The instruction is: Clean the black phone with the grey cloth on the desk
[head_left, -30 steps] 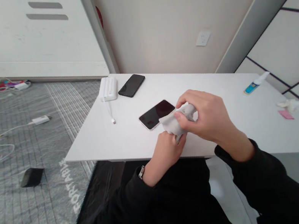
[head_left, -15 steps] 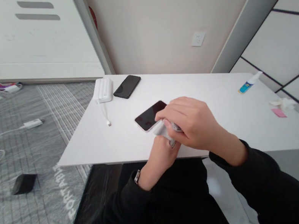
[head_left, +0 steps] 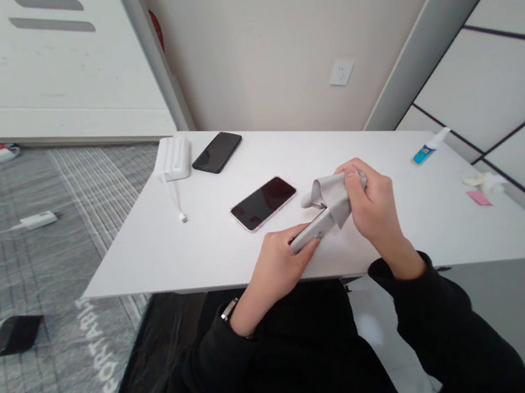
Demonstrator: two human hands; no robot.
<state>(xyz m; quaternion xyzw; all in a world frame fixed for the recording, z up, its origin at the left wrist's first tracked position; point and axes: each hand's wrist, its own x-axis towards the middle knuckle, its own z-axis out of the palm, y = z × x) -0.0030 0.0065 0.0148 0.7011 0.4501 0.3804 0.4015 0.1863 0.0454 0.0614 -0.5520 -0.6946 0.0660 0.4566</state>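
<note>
My left hand [head_left: 281,257] is closed around the lower end of a slim, silver-edged phone [head_left: 310,231], which it holds tilted above the front of the white table [head_left: 200,248]. A grey wiping cloth [head_left: 332,194] is draped over the phone's upper end and hides it. My right hand [head_left: 372,197] grips the cloth there, thumb on top, pressing it around that end. Just beyond my left hand, another phone [head_left: 264,203] with a dark screen and pale rim lies flat on the table.
At the table's far left are a black phone [head_left: 217,153] and a white power bank [head_left: 174,158] with a short cable [head_left: 177,201]. A small blue-labelled bottle [head_left: 429,148], a pink slip [head_left: 479,197] and crumpled tissue [head_left: 492,182] lie on the right. A charger [head_left: 38,221] is on the floor.
My hands were bunched together over the phone and cloth; now they are farther apart. My right hand has moved right to the phone's upper end, exposing more of the phone and cloth.
</note>
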